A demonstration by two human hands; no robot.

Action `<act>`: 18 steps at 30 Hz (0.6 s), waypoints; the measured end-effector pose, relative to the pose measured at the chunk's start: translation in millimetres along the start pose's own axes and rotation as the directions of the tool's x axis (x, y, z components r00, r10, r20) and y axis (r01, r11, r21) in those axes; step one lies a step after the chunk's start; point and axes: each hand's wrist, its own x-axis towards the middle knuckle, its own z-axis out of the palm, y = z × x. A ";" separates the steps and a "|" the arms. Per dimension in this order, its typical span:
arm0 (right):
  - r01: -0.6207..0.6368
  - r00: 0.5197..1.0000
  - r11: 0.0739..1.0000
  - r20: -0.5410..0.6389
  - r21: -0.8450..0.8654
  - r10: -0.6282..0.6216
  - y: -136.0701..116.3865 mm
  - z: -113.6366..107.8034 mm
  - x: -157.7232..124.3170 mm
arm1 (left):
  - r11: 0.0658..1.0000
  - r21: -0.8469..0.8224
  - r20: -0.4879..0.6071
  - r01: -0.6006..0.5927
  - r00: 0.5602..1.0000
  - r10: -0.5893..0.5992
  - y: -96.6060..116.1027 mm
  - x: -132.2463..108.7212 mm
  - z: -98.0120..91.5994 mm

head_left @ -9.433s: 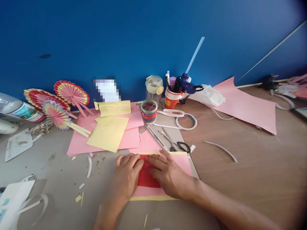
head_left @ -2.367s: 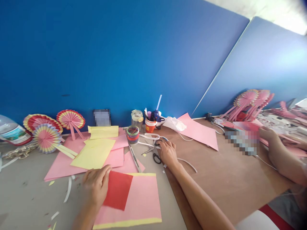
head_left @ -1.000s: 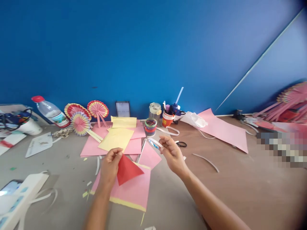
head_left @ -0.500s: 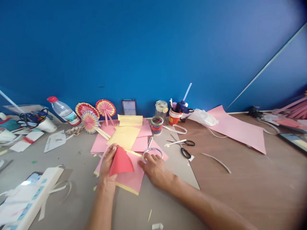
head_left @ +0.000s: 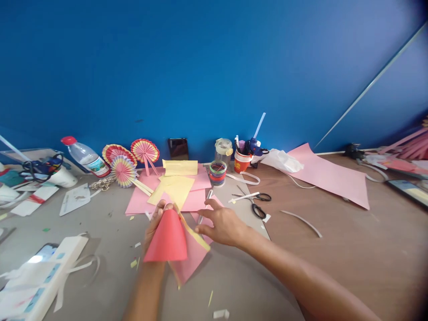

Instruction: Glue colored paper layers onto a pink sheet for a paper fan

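Observation:
My left hand (head_left: 155, 225) is closed on a curved piece of red paper (head_left: 167, 238) and a pink sheet with yellow edges (head_left: 192, 254), the red piece nearer to me. The pink sheet tilts up off the table, one corner pointing toward me. Just right of them, my right hand (head_left: 220, 223) is open, fingers apart, above more pink paper. By its fingertips lies a slim white tool (head_left: 209, 195), partly covered; I cannot tell its kind. Beyond my hands, yellow paper (head_left: 177, 187) rests on pink sheets (head_left: 137, 198).
Paper fans (head_left: 144, 151), a water bottle (head_left: 88, 158) and a phone (head_left: 178, 148) stand along the blue wall. Scissors (head_left: 257, 203) lie right of my hands, near a jar (head_left: 223, 151) and a red cup (head_left: 242, 161). A power strip (head_left: 50, 276) is at left.
The pink sheet with yellow edges has been lifted and turned in my left hand with the red paper. My right hand has risen slightly, and the tape roll under it no longer shows clearly.

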 end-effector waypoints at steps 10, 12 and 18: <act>0.068 0.981 0.994 0.174 0.082 -0.081 -18.3 -6.4 -13.3 | 0.995 -0.027 -0.018 0.093 0.995 -0.093 -15.1 -3.0 -4.0; 0.012 0.977 0.996 0.210 0.085 -0.030 -11.2 -13.8 -13.7 | 0.995 0.052 0.006 0.089 0.996 -0.089 -11.7 -3.3 -3.2; -0.095 0.859 0.991 0.511 0.091 0.035 38.8 -60.2 -8.7 | 0.916 0.379 0.274 0.132 0.929 -0.248 -5.0 -8.6 2.1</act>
